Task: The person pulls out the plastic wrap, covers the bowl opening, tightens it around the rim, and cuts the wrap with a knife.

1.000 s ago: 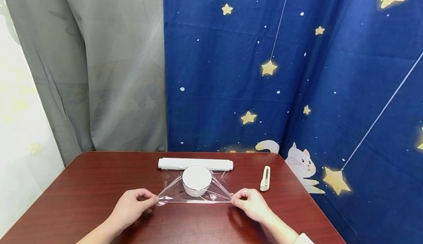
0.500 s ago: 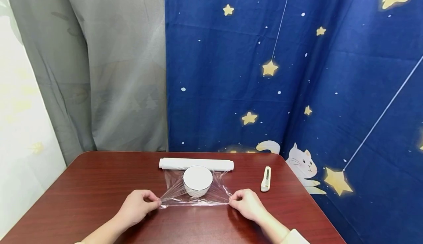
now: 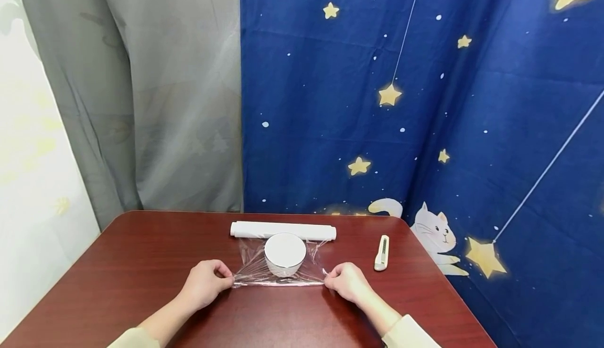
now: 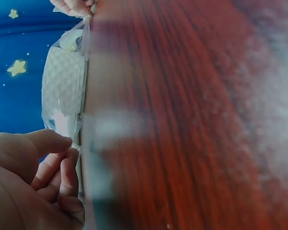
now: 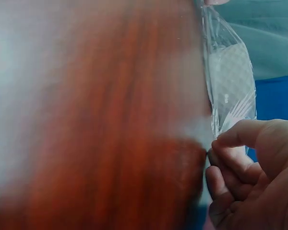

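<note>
A white bowl (image 3: 285, 251) with a textured side stands on the table, clear plastic wrap (image 3: 256, 270) drawn over it toward the person. My left hand (image 3: 206, 285) pinches the near left corner of the wrap between thumb and fingers. At the near right corner, my right hand (image 3: 348, 283) pinches the wrap the same way. Between the hands the wrap's front edge runs taut, low in front of the bowl. Both wrist views show the bowl's dimpled wall (image 4: 63, 81) behind the film. Behind the bowl lies the white roll of plastic wrap (image 3: 283, 230), from which the film comes.
A cream utility knife (image 3: 381, 252) lies on the right part of the reddish-brown wooden table (image 3: 141, 253). Grey (image 3: 184, 101) and blue star-patterned curtains (image 3: 321, 101) hang behind the table's far edge.
Both hands have come slightly closer together, still pinching the wrap, and its front edge has moved nearer the bowl. The head view has shifted a little. Bowl, roll and knife stay in place.
</note>
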Demonstrator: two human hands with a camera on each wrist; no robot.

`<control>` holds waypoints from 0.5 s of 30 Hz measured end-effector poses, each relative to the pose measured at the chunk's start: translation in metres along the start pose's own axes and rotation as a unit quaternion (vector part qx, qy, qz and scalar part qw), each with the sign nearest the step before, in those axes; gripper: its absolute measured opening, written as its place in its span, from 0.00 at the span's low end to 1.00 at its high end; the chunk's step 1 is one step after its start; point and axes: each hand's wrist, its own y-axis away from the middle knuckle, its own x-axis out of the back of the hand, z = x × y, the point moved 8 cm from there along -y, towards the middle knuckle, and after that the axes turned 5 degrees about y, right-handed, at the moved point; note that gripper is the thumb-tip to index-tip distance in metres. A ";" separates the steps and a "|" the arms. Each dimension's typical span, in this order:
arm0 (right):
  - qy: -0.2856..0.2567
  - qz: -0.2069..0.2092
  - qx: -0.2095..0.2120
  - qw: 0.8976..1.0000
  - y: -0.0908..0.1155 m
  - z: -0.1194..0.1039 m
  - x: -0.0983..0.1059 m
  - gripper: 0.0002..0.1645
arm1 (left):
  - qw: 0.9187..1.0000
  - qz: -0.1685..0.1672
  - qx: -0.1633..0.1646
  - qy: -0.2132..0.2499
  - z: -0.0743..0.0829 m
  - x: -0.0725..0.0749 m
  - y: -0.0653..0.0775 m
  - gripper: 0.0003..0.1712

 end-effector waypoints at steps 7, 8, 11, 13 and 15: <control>0.031 -0.009 -0.006 0.999 -0.024 0.021 -0.025 0.11 | 1.000 0.012 -0.015 -0.006 -0.039 -0.022 -0.022 0.12; 0.038 -0.006 -0.011 0.999 -0.026 0.023 -0.027 0.11 | 1.000 0.013 -0.009 -0.003 -0.044 -0.024 -0.026 0.12; 0.048 0.016 -0.021 0.999 -0.033 0.026 -0.030 0.12 | 1.000 0.013 0.004 -0.006 -0.056 -0.030 -0.037 0.14; 0.051 0.033 -0.025 0.998 -0.036 0.024 -0.030 0.14 | 1.000 0.012 0.012 -0.007 -0.058 -0.033 -0.041 0.16; 0.050 0.047 -0.024 0.997 -0.038 0.020 -0.027 0.16 | 1.000 0.018 0.006 -0.008 -0.052 -0.032 -0.044 0.18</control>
